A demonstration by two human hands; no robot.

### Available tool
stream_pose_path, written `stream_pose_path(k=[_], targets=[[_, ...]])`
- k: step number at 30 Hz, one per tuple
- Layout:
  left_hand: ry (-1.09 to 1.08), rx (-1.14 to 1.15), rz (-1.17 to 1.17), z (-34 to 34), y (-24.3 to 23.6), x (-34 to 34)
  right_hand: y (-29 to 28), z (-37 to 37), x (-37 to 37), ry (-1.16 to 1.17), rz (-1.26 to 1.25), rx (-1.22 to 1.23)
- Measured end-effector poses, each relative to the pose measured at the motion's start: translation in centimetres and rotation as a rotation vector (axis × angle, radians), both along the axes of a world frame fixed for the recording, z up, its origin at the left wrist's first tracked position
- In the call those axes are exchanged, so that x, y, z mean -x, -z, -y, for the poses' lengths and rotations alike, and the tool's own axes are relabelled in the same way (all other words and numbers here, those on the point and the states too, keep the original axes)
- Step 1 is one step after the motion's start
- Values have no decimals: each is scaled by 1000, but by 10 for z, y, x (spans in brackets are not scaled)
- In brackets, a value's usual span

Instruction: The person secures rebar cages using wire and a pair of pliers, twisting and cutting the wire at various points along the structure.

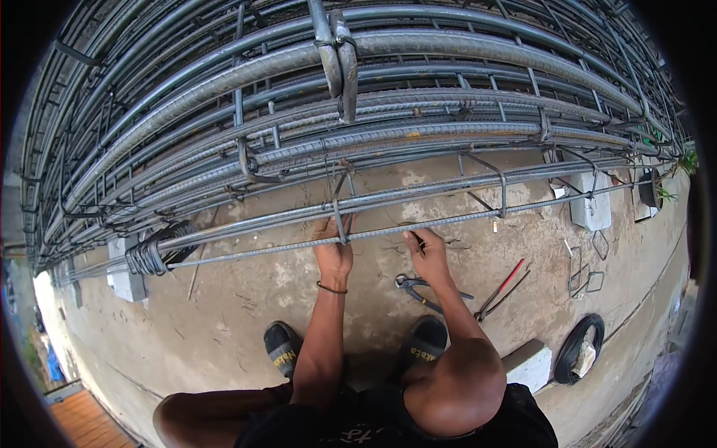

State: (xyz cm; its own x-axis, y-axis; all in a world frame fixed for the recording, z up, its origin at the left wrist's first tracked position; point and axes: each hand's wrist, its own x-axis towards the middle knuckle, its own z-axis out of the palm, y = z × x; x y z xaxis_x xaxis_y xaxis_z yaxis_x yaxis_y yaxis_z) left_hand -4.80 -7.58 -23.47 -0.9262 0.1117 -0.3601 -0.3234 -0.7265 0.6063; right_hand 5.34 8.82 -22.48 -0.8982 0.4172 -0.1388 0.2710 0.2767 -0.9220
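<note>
A long rebar cage of ribbed steel bars [463, 220] crosses in front of me. My left hand [334, 254] reaches up to its lower bars, with its fingers closed about the foot of a bent steel stirrup [337, 203]; the bars partly hide the fingertips. To its right, just below the lowest bar, my right hand [429, 257] is closed in a pinch on thin dark tie wire [420, 243]. Loose wire ends spread near it. Beneath my right wrist, pincers with blue handles [409, 283] lie on the concrete.
More stacked cages [284, 67] fill the far side. A red-handled tool [509, 281], square stirrups [594, 281] and a black wire coil [563, 358] lie to the right. Bunched stirrups [146, 255] hang on the bars at left. Concrete blocks [592, 205] stand under the cage.
</note>
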Motion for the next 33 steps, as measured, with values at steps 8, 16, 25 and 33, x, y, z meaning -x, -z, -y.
stream_pose_path(k=[8, 16, 25, 33], targets=[[-9, 60, 48, -1, -15, -1, 11, 1, 31, -54, -172, 26], [31, 44, 17, 8, -24, -13, 18, -16, 31, -60, -145, -49], [19, -75, -16, 11, -14, -13, 14, -21, 23, -165, -70, -69], [122, -57, -17, 12, -30, -6, 6, -4, 32, -86, -197, 37]])
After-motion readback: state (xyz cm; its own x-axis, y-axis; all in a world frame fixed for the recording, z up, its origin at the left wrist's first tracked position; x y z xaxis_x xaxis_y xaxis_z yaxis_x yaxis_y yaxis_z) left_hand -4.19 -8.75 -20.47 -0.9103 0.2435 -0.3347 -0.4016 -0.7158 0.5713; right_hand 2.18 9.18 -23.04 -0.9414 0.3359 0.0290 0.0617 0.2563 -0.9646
